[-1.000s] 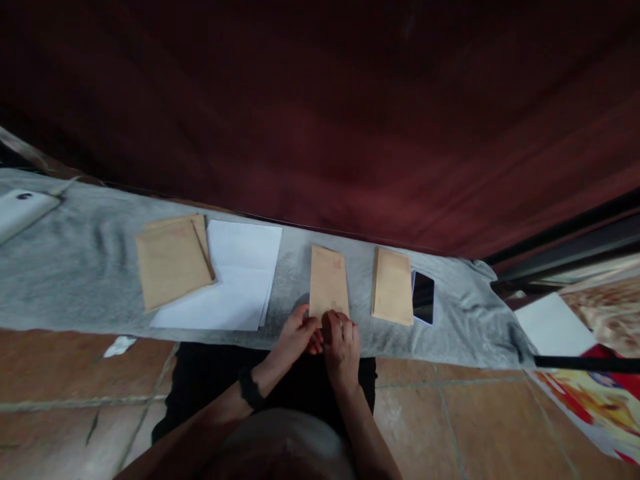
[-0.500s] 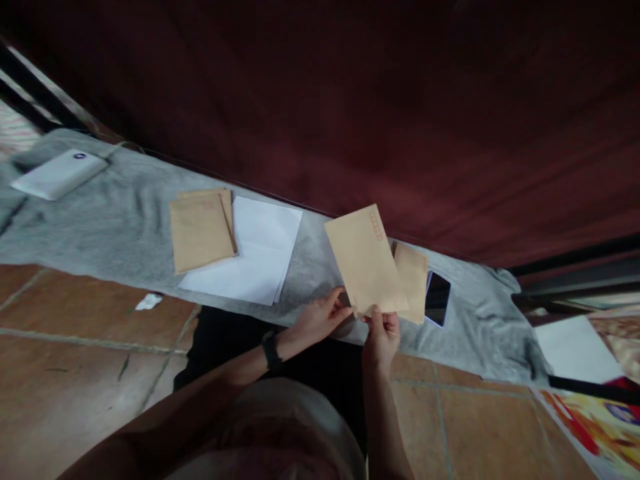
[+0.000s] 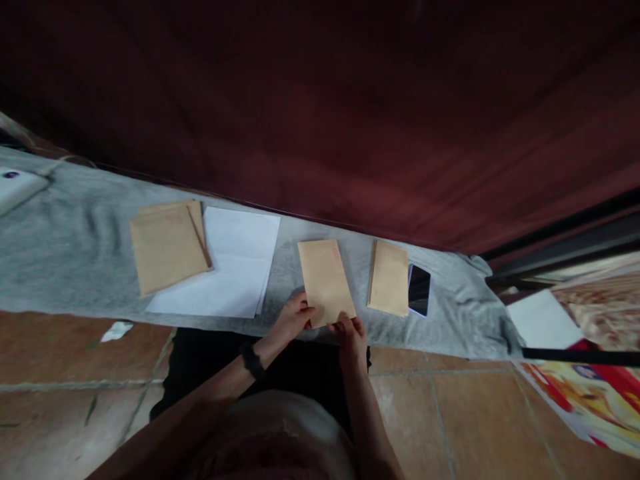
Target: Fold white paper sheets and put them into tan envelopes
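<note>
Pinching a brown envelope point(image 3: 326, 277) over grey cloth point(image 3: 455, 320).
The left hand point(image 3: 293, 317) grips its near left corner, the right hand point(image 3: 352, 337) its near right corner. Farther left, brown envelopes point(image 3: 169, 250) overlap white paper point(image 3: 237, 280); to the right, an envelope stack point(image 3: 389, 277) lies just beside a phone point(image 3: 419, 290). A dark red surface point(image 3: 320, 133) stands beyond.

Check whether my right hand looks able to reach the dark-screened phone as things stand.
Probably yes: the phone lies exposed beside the envelope stack, though your right hand would first need to release the held envelope.
</note>
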### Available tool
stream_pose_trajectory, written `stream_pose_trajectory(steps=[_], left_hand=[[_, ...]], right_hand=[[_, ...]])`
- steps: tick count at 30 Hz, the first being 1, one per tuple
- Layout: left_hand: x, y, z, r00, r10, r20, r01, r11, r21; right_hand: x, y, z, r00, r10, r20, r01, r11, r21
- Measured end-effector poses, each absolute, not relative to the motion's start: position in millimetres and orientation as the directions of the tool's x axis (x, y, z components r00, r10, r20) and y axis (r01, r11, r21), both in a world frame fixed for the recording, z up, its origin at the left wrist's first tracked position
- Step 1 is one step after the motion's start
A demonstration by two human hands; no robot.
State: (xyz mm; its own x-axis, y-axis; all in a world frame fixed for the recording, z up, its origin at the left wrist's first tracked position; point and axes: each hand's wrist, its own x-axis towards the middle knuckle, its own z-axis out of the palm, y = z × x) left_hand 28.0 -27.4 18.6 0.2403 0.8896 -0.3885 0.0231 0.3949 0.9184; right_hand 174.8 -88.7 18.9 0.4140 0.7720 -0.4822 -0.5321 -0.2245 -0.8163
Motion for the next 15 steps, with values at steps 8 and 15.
stream_pose_trajectory(steps=[8, 15], left_hand=[[11.7, -17.2, 31.7, 0.117, 0.993, -0.005, 0.568, -0.063, 0.821], [25.2, -4.0, 26.2, 0.678, 0.708, 0.195, 0.625, -0.696, 0.354]], right_hand=[[186.6, -91.2, 16.8, 0.348, 0.749, -0.564, -0.515, -0.35, -0.783], [188.2, -88.3, 24.5, 0.289, 0.773, -0.565, -0.407, -0.435, -0.803]])
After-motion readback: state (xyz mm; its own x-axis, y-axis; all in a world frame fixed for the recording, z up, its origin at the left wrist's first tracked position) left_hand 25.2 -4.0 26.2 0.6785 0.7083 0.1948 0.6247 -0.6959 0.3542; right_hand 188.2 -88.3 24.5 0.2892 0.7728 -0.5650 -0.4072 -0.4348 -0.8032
